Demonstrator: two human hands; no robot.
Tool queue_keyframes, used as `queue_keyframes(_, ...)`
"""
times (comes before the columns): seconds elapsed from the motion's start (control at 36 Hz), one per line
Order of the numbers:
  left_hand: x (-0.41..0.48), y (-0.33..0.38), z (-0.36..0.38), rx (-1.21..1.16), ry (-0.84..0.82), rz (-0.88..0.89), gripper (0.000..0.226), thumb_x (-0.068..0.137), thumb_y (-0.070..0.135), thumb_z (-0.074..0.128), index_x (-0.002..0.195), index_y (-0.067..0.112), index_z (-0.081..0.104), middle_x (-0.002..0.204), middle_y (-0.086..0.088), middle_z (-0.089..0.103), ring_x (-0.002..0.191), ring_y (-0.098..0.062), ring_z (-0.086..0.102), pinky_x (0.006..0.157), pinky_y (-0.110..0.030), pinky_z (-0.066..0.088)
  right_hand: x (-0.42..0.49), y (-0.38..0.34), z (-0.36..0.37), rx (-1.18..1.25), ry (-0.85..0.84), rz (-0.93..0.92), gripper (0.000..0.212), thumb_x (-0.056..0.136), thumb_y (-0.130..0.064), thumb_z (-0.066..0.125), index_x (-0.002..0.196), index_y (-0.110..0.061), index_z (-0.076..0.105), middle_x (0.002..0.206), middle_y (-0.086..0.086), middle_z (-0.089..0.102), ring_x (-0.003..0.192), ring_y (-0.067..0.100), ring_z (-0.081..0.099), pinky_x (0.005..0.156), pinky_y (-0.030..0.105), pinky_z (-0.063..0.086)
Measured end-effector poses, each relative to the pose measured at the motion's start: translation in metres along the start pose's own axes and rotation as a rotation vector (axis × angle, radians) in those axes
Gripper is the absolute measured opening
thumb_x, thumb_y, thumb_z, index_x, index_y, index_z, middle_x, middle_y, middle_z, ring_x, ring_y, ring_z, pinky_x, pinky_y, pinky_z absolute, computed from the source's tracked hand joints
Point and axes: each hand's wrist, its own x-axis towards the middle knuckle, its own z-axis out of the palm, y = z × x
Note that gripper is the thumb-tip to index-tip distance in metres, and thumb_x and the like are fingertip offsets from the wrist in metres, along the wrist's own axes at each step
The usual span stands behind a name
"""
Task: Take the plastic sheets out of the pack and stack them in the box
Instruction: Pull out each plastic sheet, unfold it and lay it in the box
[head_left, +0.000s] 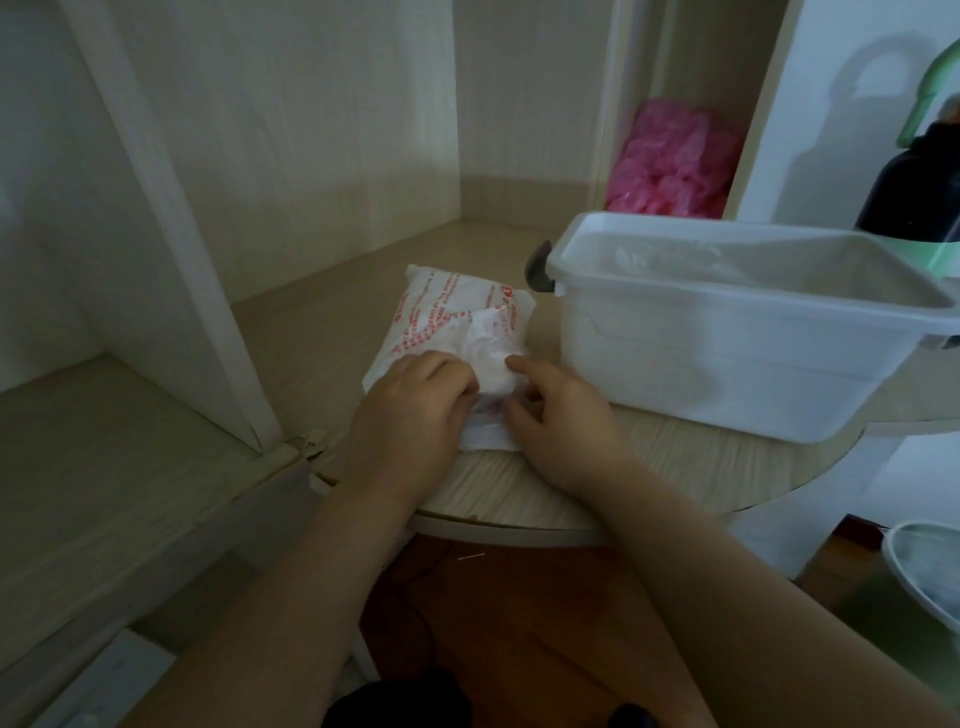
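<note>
Pack (447, 312) lies flat on the bench (675, 467), just left of the white box (727, 358). Left hand (410, 400) is down on its near end, fingers curled, gripping the pack. Right hand (561, 415) pinches the crumpled sheet (488, 353) poking from the opening, finger and thumb round it.

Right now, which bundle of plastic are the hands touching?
The white red-printed pack, left of the box: left hand and right hand both grip it. The pink bundle sits untouched in the cubby behind.
</note>
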Motion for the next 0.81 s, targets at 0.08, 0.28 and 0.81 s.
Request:
queue_keyframes(0.08, -0.0005, -0.0025, 0.0015, -0.070, -0.011, 0.000, 0.020, 0.090, 0.025, 0.046, 0.079, 0.016, 0.060, 0.079, 0.005, 0.057, 0.077, -0.009, 0.049, 0.067, -0.023, 0.037, 0.0014, 0.0003, 0.0010, -0.006, 0.022, 0.013, 0.049, 0.094, -0.033, 0.052, 0.141, -0.024, 0.041, 0.133, 0.002, 0.051, 0.113, 0.016, 0.052, 0.091, 0.027, 0.041)
queue_keyframes(0.28, 0.0020, -0.0037, 0.0017, -0.105, -0.093, -0.064, 0.001, 0.088, 0.019, 0.061, 0.088, 0.019, 0.059, 0.090, 0.008, 0.057, 0.086, -0.009, 0.051, 0.073, -0.025, 0.041, 0.0026, 0.0021, 0.0011, -0.014, 0.066, -0.016, 0.027, 0.094, -0.025, 0.054, 0.118, -0.017, 0.061, 0.116, 0.005, 0.058, 0.098, 0.016, 0.056, 0.085, 0.026, 0.044)
queue_keyframes(0.81, 0.0014, -0.0042, -0.0035, -0.080, -0.053, -0.052, 0.025, 0.083, 0.034, 0.051, 0.085, 0.019, 0.072, 0.090, 0.006, 0.069, 0.091, -0.015, 0.061, 0.080, -0.041, 0.049, -0.0027, 0.0021, -0.0018, 0.034, 0.048, -0.096, 0.031, 0.090, -0.029, 0.060, 0.119, -0.016, 0.062, 0.112, 0.003, 0.060, 0.085, 0.005, 0.046, 0.069, 0.012, 0.034)
